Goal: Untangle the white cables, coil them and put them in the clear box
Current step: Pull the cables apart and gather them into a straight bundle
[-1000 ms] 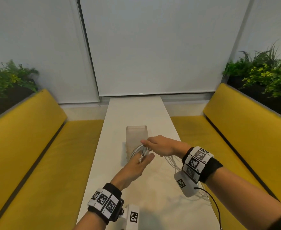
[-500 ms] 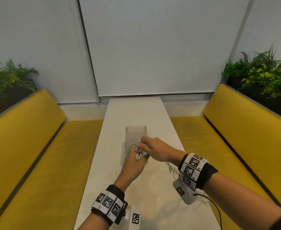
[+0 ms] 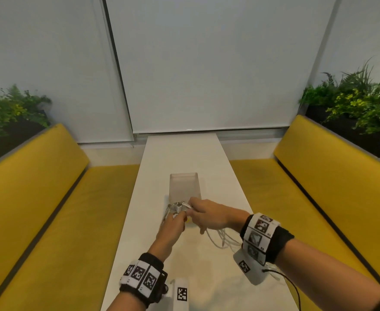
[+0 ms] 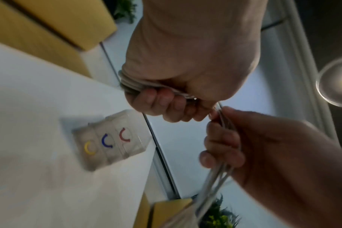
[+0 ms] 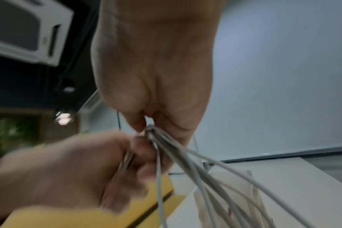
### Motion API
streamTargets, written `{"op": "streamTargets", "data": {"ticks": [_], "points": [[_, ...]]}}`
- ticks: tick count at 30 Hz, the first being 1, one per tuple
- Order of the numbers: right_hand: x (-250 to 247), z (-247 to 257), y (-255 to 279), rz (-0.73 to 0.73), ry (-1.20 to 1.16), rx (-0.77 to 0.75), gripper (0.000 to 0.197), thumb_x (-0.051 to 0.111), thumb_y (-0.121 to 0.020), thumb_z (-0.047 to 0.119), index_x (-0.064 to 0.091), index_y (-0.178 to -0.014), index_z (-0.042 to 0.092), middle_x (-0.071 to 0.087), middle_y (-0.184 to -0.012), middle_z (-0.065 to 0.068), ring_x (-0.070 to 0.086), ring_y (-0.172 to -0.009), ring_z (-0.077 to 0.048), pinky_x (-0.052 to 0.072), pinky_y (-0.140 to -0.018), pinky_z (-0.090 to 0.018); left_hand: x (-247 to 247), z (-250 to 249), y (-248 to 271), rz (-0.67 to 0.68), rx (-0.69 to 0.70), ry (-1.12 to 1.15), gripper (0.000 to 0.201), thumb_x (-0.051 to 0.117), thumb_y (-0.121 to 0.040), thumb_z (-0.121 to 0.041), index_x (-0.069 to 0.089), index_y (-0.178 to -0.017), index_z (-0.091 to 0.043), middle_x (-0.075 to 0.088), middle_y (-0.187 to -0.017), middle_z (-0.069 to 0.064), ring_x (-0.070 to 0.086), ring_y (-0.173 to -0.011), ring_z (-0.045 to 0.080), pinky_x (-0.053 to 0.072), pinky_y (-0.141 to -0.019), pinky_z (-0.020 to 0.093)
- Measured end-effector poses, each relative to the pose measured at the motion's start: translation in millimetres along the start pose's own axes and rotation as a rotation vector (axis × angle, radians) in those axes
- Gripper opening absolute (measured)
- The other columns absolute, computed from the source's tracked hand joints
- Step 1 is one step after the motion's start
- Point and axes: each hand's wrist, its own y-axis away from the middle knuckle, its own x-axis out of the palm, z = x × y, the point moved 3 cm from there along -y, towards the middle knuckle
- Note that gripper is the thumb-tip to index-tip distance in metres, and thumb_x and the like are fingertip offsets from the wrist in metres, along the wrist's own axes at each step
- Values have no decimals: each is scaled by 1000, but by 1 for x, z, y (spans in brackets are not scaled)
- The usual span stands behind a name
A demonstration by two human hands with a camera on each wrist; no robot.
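A: What is laid out, from the biggest thing down?

B: A long white table (image 3: 184, 158) is seen running between two yellow benches (image 3: 34, 198). On it, ahead of the hands, the clear box (image 3: 184, 185) is stood; from the left wrist view three compartments marked with red, blue and yellow arcs are made out in it, and no cable is seen inside.

A: And what has been altered over the last second?

B: Both hands have been carried forward, towards the near end of the box. The left hand (image 3: 172, 227) has been closed into a fist, where a moment ago its fingers were held looser. Another turn appears to have been added to the coil.

A: How are the grips described?

B: The left grip is clenched around a small coil of the white cables (image 4: 135, 86), whose turns are wrapped round the hand. The right hand (image 3: 211, 217) is pinched on several strands just beside it, and these are fed towards the coil.

A: Where is the remaining cable?

B: A loose bundle (image 3: 223, 240) is left trailing on the table under the right wrist.

A: So how far is the task judged to be?

B: Coiling is judged to be mid-way. More cable must be wound before anything is placed in the box.
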Motion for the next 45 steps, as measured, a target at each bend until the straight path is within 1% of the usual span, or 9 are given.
{"op": "streamTargets", "data": {"ticks": [7,16,22,26,32,34,37,41,45], "points": [[15,-3,-3,-216,-24,-27,40,26,-106,36,47,-111,3,58,-105,-12,58,-82,-22,52,-57,-20,-3,-13,5,107,-2,545,24,42,-91,-14,50,-69,-16,32,-58,2,24,-52,14,19,-50,29],[34,2,-2,-245,-96,-159,38,26,-107,33,33,-139,14,58,-90,1,54,-74,-7,51,-72,-23,5,-19,-4,-8,58,540,52,40,-98,-61,70,-104,-18,77,-97,7,71,-91,20,55,-63,27],[40,7,13,-227,-202,-286,15,29,-108,29,44,-107,34,48,-82,12,48,-67,2,46,-64,-13,-4,-45,-6,-6,171,826,47,46,-100,-50,52,-65,-20,47,-61,3,45,-58,15,44,-64,30],[31,7,18,-182,-301,-246,31,35,-106,33,49,-88,11,48,-70,2,44,-57,-3,42,-58,-20,-7,-67,1,159,261,964,49,46,-100,-50,49,-63,-18,36,-51,2,38,-41,13,35,-46,27],[35,-21,15,-68,-285,-154,48,53,-98,43,43,-60,16,44,-51,11,37,-47,-8,35,-52,-20,-13,-102,23,727,360,993,57,29,-106,-52,35,-63,-14,27,-42,-1,22,-31,9,16,-34,21],[27,-25,6,-74,-244,-120,28,69,-90,38,65,-85,11,70,-82,-4,64,-74,-21,56,-77,-32,-3,-102,35,966,322,907,57,32,-104,-52,38,-62,-14,27,-42,0,21,-32,10,14,-34,22],[7,-19,5,30,-214,-121,45,77,-78,12,63,-120,19,67,-124,-9,64,-110,-19,50,-101,-35,2,-88,44,1123,253,613,60,44,-92,-66,33,-63,-14,30,-43,-3,20,-32,9,12,-33,23],[-16,-22,-2,168,108,-26,17,73,-73,25,70,-89,19,68,-80,-1,58,-68,-10,52,-68,-32,-8,-71,47,904,129,147,64,38,-86,-75,36,-61,-17,32,-46,-8,21,-37,6,19,-36,16],[-29,-10,-4,392,144,93,13,55,-90,6,63,-98,0,51,-63,-3,44,-45,-12,40,-42,-23,-4,-58,51,753,236,-250,52,33,-103,-56,38,-64,-22,37,-50,-13,28,-43,4,28,-46,14]]}}
